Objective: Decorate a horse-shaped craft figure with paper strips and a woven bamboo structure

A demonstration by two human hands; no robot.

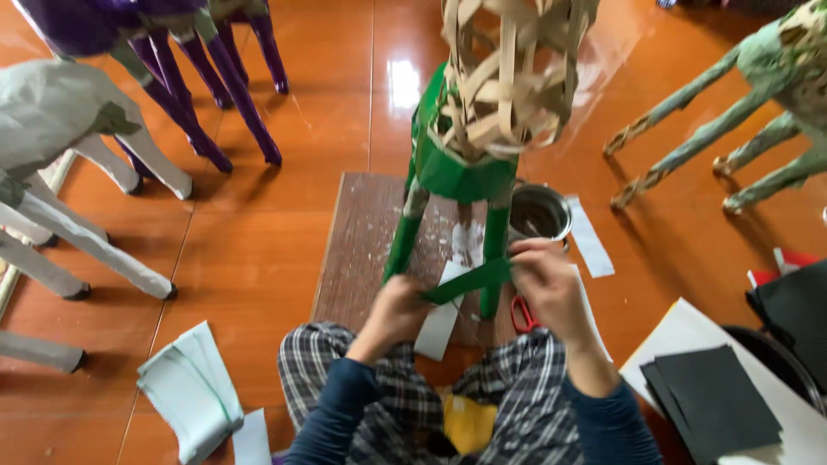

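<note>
At the far left stand grey paper-covered animal figures (60, 164) on the orange floor (258, 241), with purple ones (198, 69) behind and a stack of pale paper sheets (189, 392) near the person's knee. In the middle, a woven-strip animal frame (504, 77) stands on a brown board (362, 250), its lower body and legs already wrapped in green.

The left hand (392, 314) pinches one end of a green paper strip (469, 282), fingers closed on it, low in front of the frame's left leg (403, 245). The strip runs across to the right leg (493, 258), where the right hand (551, 288) grips its other end, fingers closed around it.

To lay it well, I would judge that the strip wants even tension between both hands, held flat without twisting, pressed on from one end and smoothed along so that no wrinkles or gaps are left against the green beside it.

Just right are a metal tin (540, 213), red-handled scissors (519, 314), then black sheets (711, 400) and a green figure (758, 95).
</note>
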